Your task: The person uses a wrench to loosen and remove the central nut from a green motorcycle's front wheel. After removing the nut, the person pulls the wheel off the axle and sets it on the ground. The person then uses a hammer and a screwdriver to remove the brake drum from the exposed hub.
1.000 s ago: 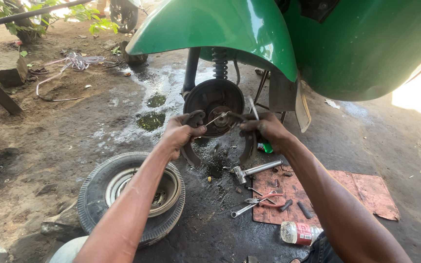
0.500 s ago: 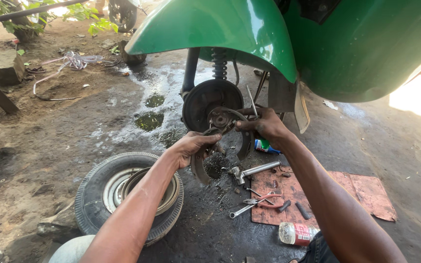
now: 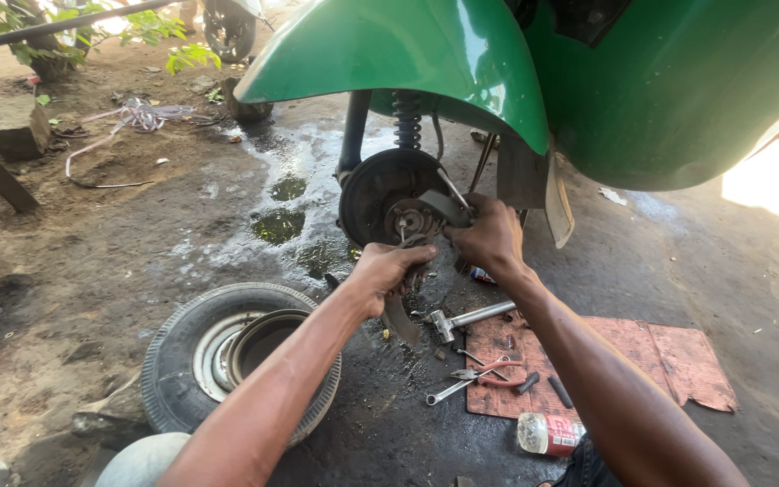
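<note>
A green scooter [image 3: 588, 81] stands with its front wheel off, showing the dark round brake plate [image 3: 376, 185] under the fender. My left hand [image 3: 386, 275] grips a curved brake shoe [image 3: 400, 317] whose lower end hangs below the fist. My right hand [image 3: 490, 239] holds the other brake shoe [image 3: 444, 207] against the hub. Both hands are close together in front of the plate.
The removed wheel [image 3: 227, 356] lies flat on the ground at the left. A hammer [image 3: 466, 317], pliers [image 3: 489, 374], a spanner [image 3: 448, 392] and small bits lie on a reddish mat [image 3: 660, 361]. A small bottle [image 3: 547, 433] lies near it. Puddles [image 3: 277, 225] wet the ground.
Both hands have pulled the brake shoes away from the plate. My left hand dropped lower with one shoe; my right hand stays near the hub.
</note>
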